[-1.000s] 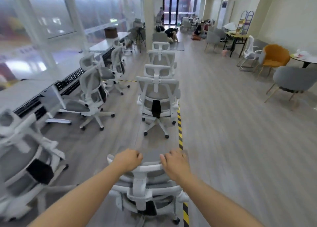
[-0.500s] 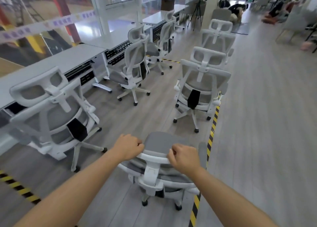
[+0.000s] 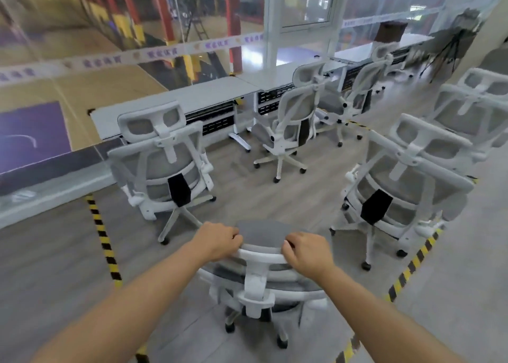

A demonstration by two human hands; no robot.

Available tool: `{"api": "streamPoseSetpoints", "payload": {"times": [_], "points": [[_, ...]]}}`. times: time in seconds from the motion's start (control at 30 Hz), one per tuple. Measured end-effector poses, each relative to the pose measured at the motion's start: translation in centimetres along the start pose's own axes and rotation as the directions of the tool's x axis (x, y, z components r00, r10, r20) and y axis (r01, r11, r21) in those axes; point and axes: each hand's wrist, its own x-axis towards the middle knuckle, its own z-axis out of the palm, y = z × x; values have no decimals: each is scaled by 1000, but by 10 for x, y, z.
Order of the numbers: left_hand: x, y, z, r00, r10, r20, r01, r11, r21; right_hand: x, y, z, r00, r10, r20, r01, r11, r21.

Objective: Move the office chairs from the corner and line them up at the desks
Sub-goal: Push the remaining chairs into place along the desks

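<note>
A white-framed grey mesh office chair (image 3: 261, 274) stands right in front of me, seen from behind and above. My left hand (image 3: 218, 239) grips the left end of its headrest (image 3: 261, 233), and my right hand (image 3: 305, 248) grips the right end. A row of white desks (image 3: 192, 99) runs along the glass wall ahead. One chair (image 3: 162, 165) stands at the nearest desk, a second chair (image 3: 291, 126) at the desk beyond, and a third chair (image 3: 362, 93) farther right.
Two more chairs stand on the right, one chair (image 3: 404, 187) close by and another chair (image 3: 472, 101) behind it. Yellow-black floor tape (image 3: 103, 233) runs on the left and a second strip of floor tape (image 3: 412, 266) on the right. Bare wood floor (image 3: 247, 187) lies between the chairs.
My view has swung left toward the desks and glass wall, and the held chair has turned with me. Both hands keep their grip on the headrest.
</note>
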Motion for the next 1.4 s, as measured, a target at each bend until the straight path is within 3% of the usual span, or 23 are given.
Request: {"api": "streamPoseSetpoints", "payload": {"times": [0.2,0.3,0.53,0.7,0.93,1.07,1.23,1.4], "points": [[-15,48,3,979,-192,-66,186,979,-86,21,31,-24,963,-108,246,131,988,-82],[-21,75,5,954,-284,-98,272,955,-117,23,38,-32,940,-175,294,218,969,-120],[-44,118,13,906,-410,-106,387,903,-189,14,59,-34,935,-224,276,266,955,-127],[-57,143,24,871,-467,-152,439,880,-183,-1,69,-37,935,-310,172,330,938,-108],[-78,162,32,852,-510,-116,491,857,-157,-11,74,-32,886,-446,129,455,889,-47],[-86,174,34,806,-574,-147,549,817,-179,-10,85,-30,825,-555,106,556,831,16],[-100,194,35,752,-638,-164,620,770,-151,-26,91,-30,834,-551,19,548,832,84],[-118,215,47,718,-671,-186,653,741,-156,-40,91,-32,804,-594,29,592,804,62]]}}
